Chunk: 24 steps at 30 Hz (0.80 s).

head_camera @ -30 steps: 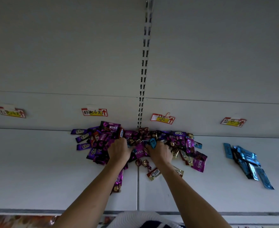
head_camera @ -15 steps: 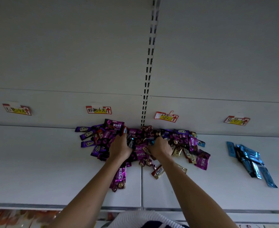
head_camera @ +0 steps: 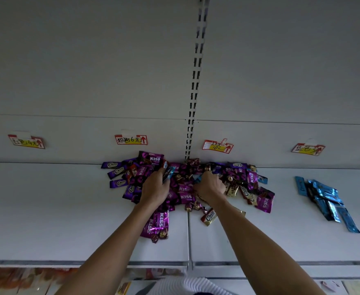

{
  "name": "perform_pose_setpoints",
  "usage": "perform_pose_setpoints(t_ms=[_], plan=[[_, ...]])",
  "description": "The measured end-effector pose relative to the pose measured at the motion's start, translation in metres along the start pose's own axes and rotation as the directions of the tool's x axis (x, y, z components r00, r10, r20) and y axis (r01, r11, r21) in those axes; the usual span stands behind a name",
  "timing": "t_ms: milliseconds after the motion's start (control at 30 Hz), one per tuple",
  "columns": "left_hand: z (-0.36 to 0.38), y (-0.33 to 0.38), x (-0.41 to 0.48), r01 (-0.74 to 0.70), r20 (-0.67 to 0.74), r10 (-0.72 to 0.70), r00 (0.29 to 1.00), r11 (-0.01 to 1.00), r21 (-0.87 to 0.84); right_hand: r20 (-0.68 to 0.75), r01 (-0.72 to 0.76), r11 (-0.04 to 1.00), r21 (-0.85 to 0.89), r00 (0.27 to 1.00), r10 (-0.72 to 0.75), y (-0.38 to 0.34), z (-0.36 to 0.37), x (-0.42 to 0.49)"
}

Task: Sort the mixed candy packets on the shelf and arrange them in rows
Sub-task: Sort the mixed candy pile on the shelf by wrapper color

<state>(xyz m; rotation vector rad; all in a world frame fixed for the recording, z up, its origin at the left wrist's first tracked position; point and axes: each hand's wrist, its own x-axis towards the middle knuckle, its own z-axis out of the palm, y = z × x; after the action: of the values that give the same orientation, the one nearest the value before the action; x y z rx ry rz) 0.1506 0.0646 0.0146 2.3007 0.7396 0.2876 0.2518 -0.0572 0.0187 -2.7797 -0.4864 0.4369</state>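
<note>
While both bare arms reach up from the bottom of the frame, the hands meet in a pile (head_camera: 185, 188) of candy at the centre, heaped against the back edge of a white shelf (head_camera: 47, 209). The pile is mostly purple packets marked KISS and Choco, with small gold and brown wrapped sweets mixed in.

The left hand (head_camera: 154, 188) lies on the pile's left half, fingers curled, pinching a dark packet (head_camera: 167, 173) with a blue edge that pokes up past the fingertips. The right hand (head_camera: 209, 185), just beside it, is curled into the pile and grips a blue packet (head_camera: 197, 178) at its thumb side; its fingertips are hidden among the wrappers.

Far right, well apart from the pile, a blue stack (head_camera: 323, 199) of packets lies in a slanting, overlapping line. Four handwritten tags (head_camera: 130, 139) sit along the back wall above. A slotted rail (head_camera: 194, 92) runs from the pile to the top centre.
</note>
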Motion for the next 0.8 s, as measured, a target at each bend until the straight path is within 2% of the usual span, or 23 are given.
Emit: perform_pose_setpoints(t_ms=[133, 233, 533, 600, 667, 733, 800], plan=[[-0.010, -0.001, -0.010, -0.001, 0.062, 0.004, 0.998, 0.999, -0.053, -0.072, 0.105, 0.990, -0.090, 0.991, -0.112, 0.009, 0.004, -0.009], [-0.016, -0.007, -0.013, 0.014, 0.132, -0.004, 0.991, 0.997, -0.076, -0.070, 0.154, 0.981, -0.118, 0.984, -0.163, 0.018, 0.001, -0.010], [-0.026, -0.005, -0.024, -0.094, 0.259, 0.092, 0.962, 0.996, -0.006, -0.062, 0.315, 0.910, -0.271, 0.938, -0.342, 0.028, -0.007, -0.016], [-0.031, -0.006, -0.025, -0.146, 0.291, 0.129, 0.948, 0.989, 0.037, -0.100, 0.357, 0.921, -0.156, 0.922, -0.374, 0.030, -0.013, -0.019], [-0.037, -0.005, -0.024, -0.194, 0.298, 0.162, 0.941, 0.978, 0.080, -0.137, 0.356, 0.929, 0.102, 0.930, -0.341, 0.029, -0.018, -0.020], [-0.042, -0.003, -0.022, -0.239, 0.276, 0.199, 0.940, 0.964, 0.119, -0.076, 0.274, 0.904, 0.327, 0.962, -0.264, 0.025, -0.025, -0.020], [-0.045, 0.000, -0.020, -0.259, 0.269, 0.224, 0.937, 0.961, 0.100, 0.018, 0.186, 0.872, 0.452, 0.976, -0.217, 0.023, -0.028, -0.017]])
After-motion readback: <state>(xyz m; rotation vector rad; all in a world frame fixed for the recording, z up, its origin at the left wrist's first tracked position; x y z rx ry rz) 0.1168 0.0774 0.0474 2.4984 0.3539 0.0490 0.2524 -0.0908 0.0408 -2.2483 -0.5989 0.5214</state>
